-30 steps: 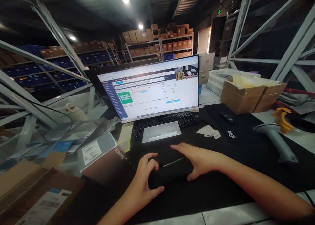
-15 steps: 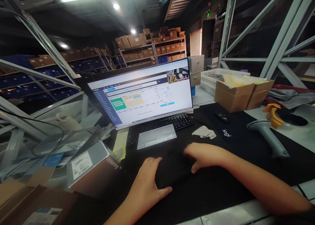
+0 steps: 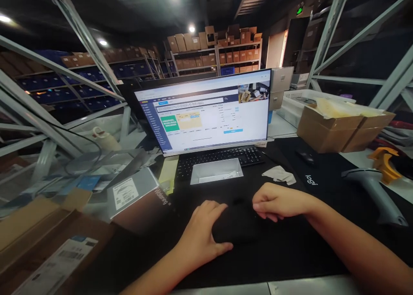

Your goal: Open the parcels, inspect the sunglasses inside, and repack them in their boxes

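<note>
A black, roughly block-shaped object [image 3: 237, 224] lies between my hands, its outline hard to tell from the black desk mat [image 3: 258, 260]. My left hand [image 3: 204, 228] is curved around its left side, thumb and fingers apart. At its right side, my right hand [image 3: 274, 202] is closed, fingertips curled in; what they hold, if anything, is hidden. Just beyond the hands is an open white box tray [image 3: 216, 172], in front of the black keyboard [image 3: 190, 164]. A crumpled white tissue [image 3: 279, 174] lies beyond my right hand.
A lit monitor [image 3: 206, 118] stands behind the keyboard. To the left are a silver-brown box [image 3: 135, 200] and an open cardboard carton [image 3: 61, 243]. A mouse [image 3: 306, 158], a grey barcode scanner [image 3: 376, 194], a yellow tape dispenser [image 3: 385, 164] and cardboard boxes [image 3: 329, 129] occupy the right.
My right hand's fingers have curled in from a spread thumb-and-finger pose. My left hand stays at the black object. The whole view has shifted, with the scene further right.
</note>
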The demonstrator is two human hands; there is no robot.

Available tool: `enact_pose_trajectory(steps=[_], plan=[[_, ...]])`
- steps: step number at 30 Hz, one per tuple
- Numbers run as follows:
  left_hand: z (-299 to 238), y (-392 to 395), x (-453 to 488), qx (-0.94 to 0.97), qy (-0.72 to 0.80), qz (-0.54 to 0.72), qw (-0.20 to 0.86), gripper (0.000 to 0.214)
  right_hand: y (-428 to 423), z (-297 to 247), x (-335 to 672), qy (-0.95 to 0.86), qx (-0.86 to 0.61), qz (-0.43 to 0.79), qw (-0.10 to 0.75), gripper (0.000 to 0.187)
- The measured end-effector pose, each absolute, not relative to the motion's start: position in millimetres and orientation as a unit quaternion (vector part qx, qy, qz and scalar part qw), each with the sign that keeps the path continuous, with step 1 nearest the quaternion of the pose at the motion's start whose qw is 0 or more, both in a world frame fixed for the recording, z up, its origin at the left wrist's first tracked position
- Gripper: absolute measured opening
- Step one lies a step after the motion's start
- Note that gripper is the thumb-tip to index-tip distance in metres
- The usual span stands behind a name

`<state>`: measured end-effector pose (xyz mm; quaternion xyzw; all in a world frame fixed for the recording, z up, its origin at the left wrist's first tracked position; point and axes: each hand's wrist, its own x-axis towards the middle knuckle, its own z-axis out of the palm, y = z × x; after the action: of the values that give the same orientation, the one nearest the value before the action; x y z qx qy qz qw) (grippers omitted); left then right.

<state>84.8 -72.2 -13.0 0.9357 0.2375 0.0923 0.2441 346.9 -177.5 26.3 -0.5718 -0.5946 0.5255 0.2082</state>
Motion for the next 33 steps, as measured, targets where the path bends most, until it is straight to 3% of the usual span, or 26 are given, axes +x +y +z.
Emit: enact_pose_trajectory(steps=[3, 7, 9, 12, 16, 19, 23, 26, 29, 33], plan=[[-9, -74, 87, 0.939, 0.218, 0.082, 0.254, 0.082, -163, 22, 313, -0.559, -0.53, 0.571, 0.284, 0.043], [-11, -73, 88, 0.936, 0.232, 0.076, 0.253, 0.051, -142, 15, 261, -0.557, -0.515, 0.559, 0.335, 0.045], [-11, -69, 86, 0.927, 0.244, 0.095, 0.268, 0.049, -136, 14, 249, -0.565, -0.497, 0.548, 0.366, 0.045], [-7, -65, 78, 0.918, 0.23, 0.189, 0.262, 0.072, -137, 16, 252, -0.565, -0.446, 0.526, 0.452, 0.049], [1, -73, 66, 0.843, 0.296, 0.412, 0.182, 0.111, -156, 28, 271, -0.564, -0.393, 0.469, 0.555, 0.044], [-5, -85, 67, 0.757, 0.317, 0.474, 0.32, 0.115, -172, 36, 271, -0.584, -0.347, 0.412, 0.607, 0.036], [-13, -92, 72, 0.696, 0.213, 0.293, 0.62, 0.117, -184, 37, 257, -0.721, -0.334, 0.359, 0.49, 0.046], [-7, -91, 72, 0.66, 0.194, 0.232, 0.687, 0.104, -185, 37, 257, -0.658, -0.401, 0.412, 0.487, 0.046], [1, -90, 68, 0.698, 0.201, 0.229, 0.648, 0.102, -179, 41, 277, -0.496, -0.468, 0.483, 0.549, 0.045], [7, -94, 66, 0.849, 0.246, 0.189, 0.427, 0.113, -164, 49, 310, -0.408, -0.52, 0.456, 0.597, 0.044]])
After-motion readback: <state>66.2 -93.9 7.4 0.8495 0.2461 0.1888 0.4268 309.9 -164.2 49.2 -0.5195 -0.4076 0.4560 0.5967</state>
